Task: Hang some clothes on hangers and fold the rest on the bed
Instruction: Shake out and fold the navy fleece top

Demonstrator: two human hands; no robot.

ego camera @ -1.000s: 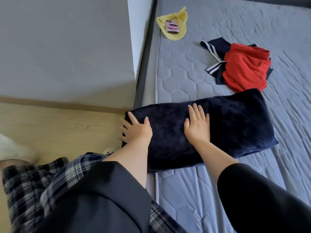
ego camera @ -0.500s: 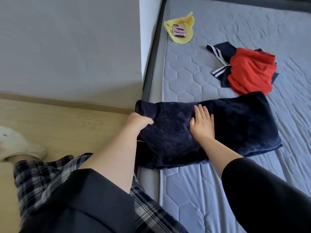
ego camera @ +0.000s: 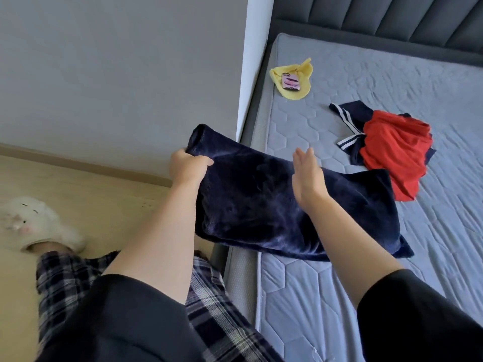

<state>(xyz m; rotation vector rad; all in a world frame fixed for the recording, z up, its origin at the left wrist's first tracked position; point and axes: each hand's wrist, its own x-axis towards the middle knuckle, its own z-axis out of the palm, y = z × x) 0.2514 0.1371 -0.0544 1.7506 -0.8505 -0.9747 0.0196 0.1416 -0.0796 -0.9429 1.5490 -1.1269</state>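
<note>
A folded dark navy velvet garment (ego camera: pixel 256 202) lies across the left edge of the grey mattress (ego camera: pixel 392 257). My left hand (ego camera: pixel 187 165) grips its left end and holds that end lifted off the bed. My right hand (ego camera: pixel 307 176) stands edge-on with straight fingers on the middle of the garment. Farther back on the mattress a red garment (ego camera: pixel 392 152) lies on top of a navy top with white stripes (ego camera: pixel 347 118).
A yellow cloth (ego camera: pixel 298 82) with a pink phone (ego camera: pixel 290 82) on it sits near the headboard (ego camera: pixel 392 19). A grey wall (ego camera: pixel 117 74) stands left of the bed. On the wooden floor (ego camera: pixel 78 184) is my white slipper (ego camera: pixel 36 223).
My left hand went from lying flat on the navy garment to gripping its left end and lifting it. My right hand turned from flat to edge-on. The view tilted up toward the headboard.
</note>
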